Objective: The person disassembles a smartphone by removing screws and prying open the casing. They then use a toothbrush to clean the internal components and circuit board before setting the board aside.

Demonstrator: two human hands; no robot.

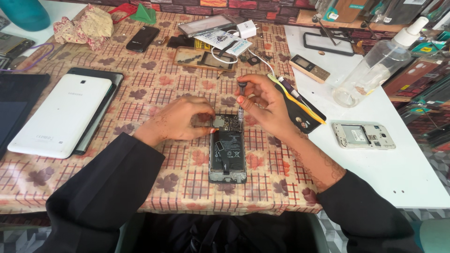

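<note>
A patterned tablecloth (140, 89) covers the table, a white tablet (58, 115) lying at its left. In the middle lies an opened phone (228, 150), back off. The left hand (180, 119) presses fingertips on its top edge – the right hand (262, 103) pinches a small screwdriver (241, 100) upright over the board.

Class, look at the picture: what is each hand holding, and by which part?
The right hand holds a small screwdriver upright by its top handle. The left hand grips nothing; it presses on the opened phone's upper end.
</note>
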